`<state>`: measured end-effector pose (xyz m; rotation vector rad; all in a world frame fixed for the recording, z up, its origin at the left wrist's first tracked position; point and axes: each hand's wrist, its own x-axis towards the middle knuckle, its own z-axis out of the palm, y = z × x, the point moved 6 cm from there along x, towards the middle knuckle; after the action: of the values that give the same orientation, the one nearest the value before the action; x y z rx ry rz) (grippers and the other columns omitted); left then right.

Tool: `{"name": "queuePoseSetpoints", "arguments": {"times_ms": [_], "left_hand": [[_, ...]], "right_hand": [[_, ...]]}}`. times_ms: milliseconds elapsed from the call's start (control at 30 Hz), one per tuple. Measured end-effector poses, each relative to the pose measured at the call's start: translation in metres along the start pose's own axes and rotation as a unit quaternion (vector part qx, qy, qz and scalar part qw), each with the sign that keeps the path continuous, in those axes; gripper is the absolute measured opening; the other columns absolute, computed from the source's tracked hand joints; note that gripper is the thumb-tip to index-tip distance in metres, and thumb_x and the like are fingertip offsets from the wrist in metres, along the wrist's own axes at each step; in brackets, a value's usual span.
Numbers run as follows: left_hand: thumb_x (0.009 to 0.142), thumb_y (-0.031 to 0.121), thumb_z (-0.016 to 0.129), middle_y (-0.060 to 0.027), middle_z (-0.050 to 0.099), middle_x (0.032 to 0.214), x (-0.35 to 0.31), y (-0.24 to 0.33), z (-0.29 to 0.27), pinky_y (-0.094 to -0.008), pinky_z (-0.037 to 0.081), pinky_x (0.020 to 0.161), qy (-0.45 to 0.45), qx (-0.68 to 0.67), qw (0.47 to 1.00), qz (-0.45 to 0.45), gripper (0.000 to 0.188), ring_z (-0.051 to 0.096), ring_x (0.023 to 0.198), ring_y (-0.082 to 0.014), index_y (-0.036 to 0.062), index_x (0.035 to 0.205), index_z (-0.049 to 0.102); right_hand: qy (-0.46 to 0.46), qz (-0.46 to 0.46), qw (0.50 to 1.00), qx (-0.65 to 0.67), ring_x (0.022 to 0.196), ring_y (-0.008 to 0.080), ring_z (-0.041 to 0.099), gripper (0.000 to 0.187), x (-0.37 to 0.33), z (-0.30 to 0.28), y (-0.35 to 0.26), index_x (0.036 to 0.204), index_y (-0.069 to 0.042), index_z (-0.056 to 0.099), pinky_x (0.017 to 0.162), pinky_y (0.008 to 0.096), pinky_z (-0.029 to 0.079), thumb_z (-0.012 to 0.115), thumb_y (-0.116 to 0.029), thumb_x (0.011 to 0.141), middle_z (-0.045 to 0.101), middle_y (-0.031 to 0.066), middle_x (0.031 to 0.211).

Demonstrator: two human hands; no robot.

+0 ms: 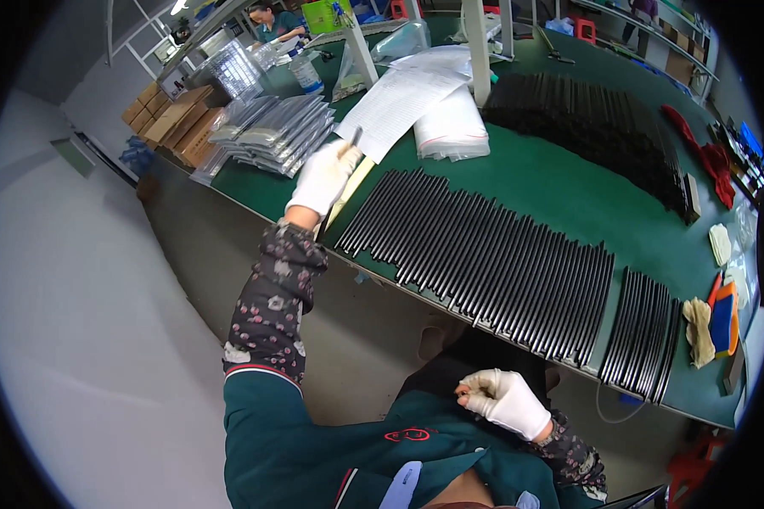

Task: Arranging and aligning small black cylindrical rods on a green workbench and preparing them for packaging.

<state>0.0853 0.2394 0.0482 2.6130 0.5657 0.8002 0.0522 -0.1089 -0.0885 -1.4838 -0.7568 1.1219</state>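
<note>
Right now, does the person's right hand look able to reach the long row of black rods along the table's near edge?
Probably yes: the right hand is in front of the body, close to the table, and nothing visible blocks its way to the row of black rods.

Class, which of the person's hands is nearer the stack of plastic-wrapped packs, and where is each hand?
Left. The left hand is close by the right end of the stack; the right hand is much farther away, in front of the torso.
</note>
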Motion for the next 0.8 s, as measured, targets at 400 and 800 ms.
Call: {"name": "queuePoseSetpoints", "arguments": {"times_ms": [400,800], "left_hand": [[0.081,0.032,0.053,-0.0166,0.059,0.083,0.001,-0.044,0.05,-0.0379,0.045,0.069,-0.117,0.09,0.978,-0.148,0.027,0.057,0.078,-0.0323,0.0068,0.091,0.055],[0.071,0.012,0.063,-0.0068,0.054,0.067,-0.049,-0.065,0.059,-0.028,0.043,0.055,0.026,-0.138,0.99,-0.026,0.014,0.052,0.058,-0.0162,0.0008,0.079,0.058]], "right_hand": [[0.087,-0.01,0.995,0.045,0.071,0.0084,0.057,0.019,-0.048,-0.076,-0.073,0.089,0.004,0.059,0.064,0.0196,0.046,0.067,-0.003,0.072,0.059,0.0054,0.081],[0.511,-0.319,0.773,-0.199,0.068,0.0043,0.05,0.016,-0.008,-0.258,-0.24,0.091,0.0,0.057,0.059,0.017,0.04,0.059,-0.004,0.077,0.057,0.0005,0.079]]}}
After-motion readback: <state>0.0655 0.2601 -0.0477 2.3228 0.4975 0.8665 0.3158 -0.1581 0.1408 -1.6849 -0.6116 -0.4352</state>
